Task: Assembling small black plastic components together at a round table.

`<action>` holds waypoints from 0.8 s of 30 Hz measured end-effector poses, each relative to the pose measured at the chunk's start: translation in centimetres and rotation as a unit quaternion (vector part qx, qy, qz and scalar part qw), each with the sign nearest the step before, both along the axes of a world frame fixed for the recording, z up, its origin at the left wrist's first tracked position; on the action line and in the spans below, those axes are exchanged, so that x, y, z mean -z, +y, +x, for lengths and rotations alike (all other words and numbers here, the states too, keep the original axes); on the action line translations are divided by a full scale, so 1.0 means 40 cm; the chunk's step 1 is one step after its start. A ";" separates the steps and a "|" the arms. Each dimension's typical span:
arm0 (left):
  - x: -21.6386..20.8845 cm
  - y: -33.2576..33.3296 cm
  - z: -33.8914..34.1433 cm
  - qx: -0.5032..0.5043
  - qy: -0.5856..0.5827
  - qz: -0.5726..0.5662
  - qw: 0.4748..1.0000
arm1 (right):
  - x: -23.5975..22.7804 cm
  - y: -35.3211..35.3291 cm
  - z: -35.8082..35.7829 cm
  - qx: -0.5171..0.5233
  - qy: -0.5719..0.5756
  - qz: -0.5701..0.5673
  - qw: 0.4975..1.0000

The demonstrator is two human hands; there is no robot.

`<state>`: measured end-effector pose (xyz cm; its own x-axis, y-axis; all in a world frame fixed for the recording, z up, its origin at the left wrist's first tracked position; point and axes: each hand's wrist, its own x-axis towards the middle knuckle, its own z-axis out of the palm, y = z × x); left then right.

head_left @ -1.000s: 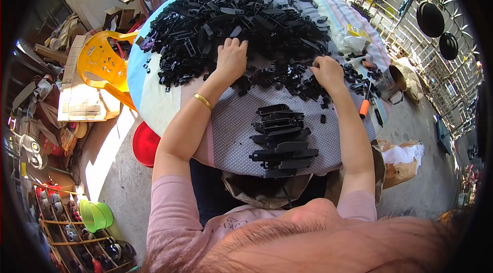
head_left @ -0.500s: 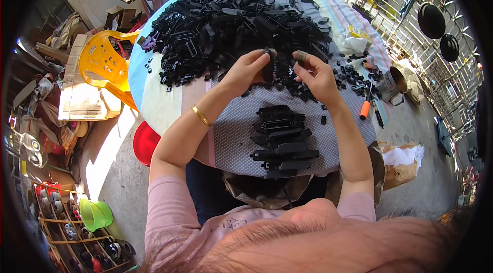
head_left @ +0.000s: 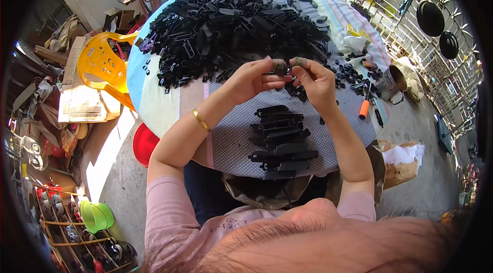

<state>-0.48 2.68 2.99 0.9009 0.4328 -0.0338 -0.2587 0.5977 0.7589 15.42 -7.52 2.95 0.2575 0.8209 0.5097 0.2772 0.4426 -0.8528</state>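
Over the near edge of a heap of black plastic parts (head_left: 231,31), my two hands meet. My left hand (head_left: 258,77) pinches a small-looking black plastic part (head_left: 281,71) between thumb and forefinger, its other fingers stretched out below. The forefinger and thumb of my right hand (head_left: 315,82) close on the part's other end; fingers hide most of it. Greyish wraps cover a fingertip on each hand. Nearer to me, several long black plastic pieces (head_left: 282,134) lie stacked in a column on the dotted tablecloth (head_left: 231,142).
Small black bits (head_left: 351,75) lie right of the heap. Beside them are an orange-handled screwdriver (head_left: 364,109) and a metal mug (head_left: 393,84). A yellow chair (head_left: 102,62) and red stool (head_left: 146,144) flank the table's left. A paper bag (head_left: 403,167) stands at lower right.
My hands have come together from apart. The left has turned so the black part it held upright now points toward the right hand, whose fingers have reached it.
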 end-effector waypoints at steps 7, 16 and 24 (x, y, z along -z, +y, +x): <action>0.026 -0.008 0.000 0.002 0.040 0.112 0.993 | -0.001 -0.003 -0.004 0.078 -0.084 0.090 0.989; 0.024 -0.030 0.005 0.001 0.063 0.185 0.981 | -0.015 0.000 0.001 0.152 -0.302 0.170 0.926; 0.012 -0.062 0.011 -0.096 0.119 0.234 0.960 | -0.017 -0.013 -0.019 0.163 -0.398 0.176 0.886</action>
